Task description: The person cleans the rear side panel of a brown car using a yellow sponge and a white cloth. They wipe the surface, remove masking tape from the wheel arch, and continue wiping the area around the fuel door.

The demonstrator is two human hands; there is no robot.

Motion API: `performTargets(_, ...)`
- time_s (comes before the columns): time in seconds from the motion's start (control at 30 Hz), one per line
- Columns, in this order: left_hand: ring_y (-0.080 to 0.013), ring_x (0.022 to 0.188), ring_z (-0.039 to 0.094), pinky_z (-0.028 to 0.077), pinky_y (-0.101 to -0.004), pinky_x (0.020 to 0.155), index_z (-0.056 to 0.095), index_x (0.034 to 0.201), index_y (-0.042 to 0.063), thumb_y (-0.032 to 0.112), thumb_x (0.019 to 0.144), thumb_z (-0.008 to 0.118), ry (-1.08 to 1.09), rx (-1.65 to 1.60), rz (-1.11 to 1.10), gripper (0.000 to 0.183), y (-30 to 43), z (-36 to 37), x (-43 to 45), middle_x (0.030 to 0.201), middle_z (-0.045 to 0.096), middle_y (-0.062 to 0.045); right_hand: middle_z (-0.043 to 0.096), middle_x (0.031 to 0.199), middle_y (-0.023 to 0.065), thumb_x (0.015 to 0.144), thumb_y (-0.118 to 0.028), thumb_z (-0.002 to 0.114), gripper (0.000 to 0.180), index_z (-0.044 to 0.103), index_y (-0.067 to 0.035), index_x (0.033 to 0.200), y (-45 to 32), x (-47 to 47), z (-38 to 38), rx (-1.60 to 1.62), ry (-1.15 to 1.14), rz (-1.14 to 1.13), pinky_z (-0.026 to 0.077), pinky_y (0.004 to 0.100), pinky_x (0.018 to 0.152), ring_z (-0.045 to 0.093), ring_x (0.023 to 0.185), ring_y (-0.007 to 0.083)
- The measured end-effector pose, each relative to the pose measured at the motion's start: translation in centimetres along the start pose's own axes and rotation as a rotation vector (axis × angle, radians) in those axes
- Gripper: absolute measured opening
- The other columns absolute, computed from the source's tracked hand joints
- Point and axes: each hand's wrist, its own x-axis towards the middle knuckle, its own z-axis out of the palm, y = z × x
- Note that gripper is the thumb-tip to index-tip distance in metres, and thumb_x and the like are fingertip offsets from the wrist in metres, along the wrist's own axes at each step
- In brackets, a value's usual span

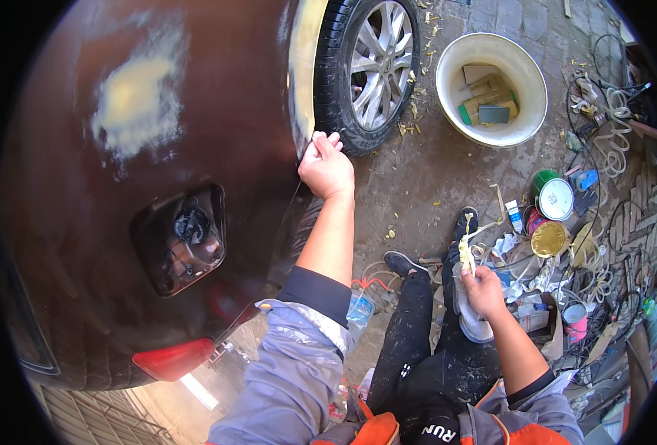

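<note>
My left hand (328, 169) is at the lower end of the wheel arch edge (304, 67) on a brown car body (239, 139). Its fingertips are pinched together there, and whatever may be between them is hidden. Pale yellow filler or primer covers the arch edge beside the tyre (334, 72). In my right hand (483, 292) is a crumpled, twisted strip of masking tape (466, 247), its loose end trailing up and to the right. A grey-and-white cloth-like thing (476, 329) shows just below that hand; I cannot tell whether it is held too.
The fuel filler recess (178, 239) stands uncovered, below a sanded filler patch (136, 100). A white bucket (445, 100) with sanding blocks stands near the wheel. Paint cans (555, 198), a tube (513, 216), coiled hose (615, 133), cables and scraps crowd the ground on the right.
</note>
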Motion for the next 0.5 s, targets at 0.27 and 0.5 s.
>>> performTargets(0.27, -0.0250, 0.092, 0.080, 0.067, -0.0321, 0.081, 0.071, 0.118, -0.016, 0.022, 0.112, 0.057, -0.023, -0.038, -0.001, 0.041, -0.10, 0.19, 0.29, 0.105, 0.080, -0.023, 0.074, 0.107, 0.0224, 0.101, -0.028, 0.071, 0.031, 0.079, 0.000, 0.110, 0.60, -0.02, 0.35, -0.004, 0.003, -0.006, 0.055, 0.0438, 0.097, 0.071, 0.107, 0.0384)
performTargets(0.5, -0.0252, 0.093, 0.080, 0.067, -0.0317, 0.083, 0.071, 0.119, -0.017, 0.021, 0.112, 0.057, 0.009, -0.055, 0.019, 0.041, -0.50, 0.32, 0.28, 0.106, 0.080, -0.023, 0.074, 0.108, 0.0230, 0.102, -0.028, 0.070, 0.031, 0.079, 0.001, 0.110, 0.17, 0.05, 0.35, 0.010, 0.001, 0.012, 0.055, 0.0446, 0.096, 0.072, 0.106, 0.0393)
